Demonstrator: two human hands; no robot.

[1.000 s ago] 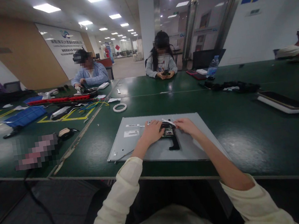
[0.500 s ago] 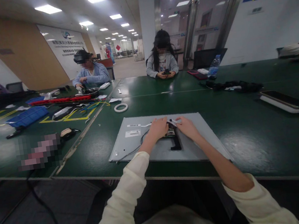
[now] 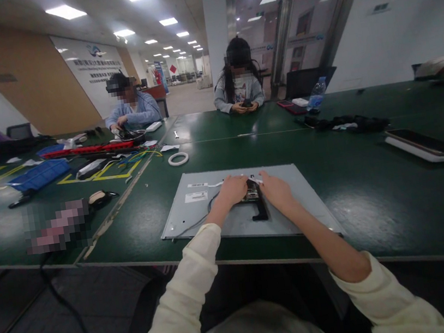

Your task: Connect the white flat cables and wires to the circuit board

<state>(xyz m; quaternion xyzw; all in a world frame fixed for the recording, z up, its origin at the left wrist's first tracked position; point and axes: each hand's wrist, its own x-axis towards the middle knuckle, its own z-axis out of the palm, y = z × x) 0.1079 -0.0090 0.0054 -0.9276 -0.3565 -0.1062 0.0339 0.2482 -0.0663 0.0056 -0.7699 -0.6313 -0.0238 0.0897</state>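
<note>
A flat grey panel (image 3: 301,199), like the back of a display, lies on the green table before me. Near its middle are a small circuit board (image 3: 252,192) and a black bracket (image 3: 260,210). My left hand (image 3: 233,189) rests over the board's left side with its fingers curled together; their tips are hidden. A white strip (image 3: 215,184) runs under that hand from the left. To the right of the board, my right hand (image 3: 276,192) pinches a white strip end between thumb and forefinger. A grey cable (image 3: 191,227) trails toward the panel's left edge.
A white tape roll (image 3: 178,159) and a small wrench (image 3: 176,134) lie beyond the panel. Leftward are a blue tray (image 3: 41,175), wires and a computer mouse (image 3: 102,197). A black-topped white box (image 3: 423,146) lies right. Two people sit across the table.
My right hand has shifted slightly left and closer to the board, its forefinger now raised higher. My left hand stays almost in place. The whole view has shifted a little.
</note>
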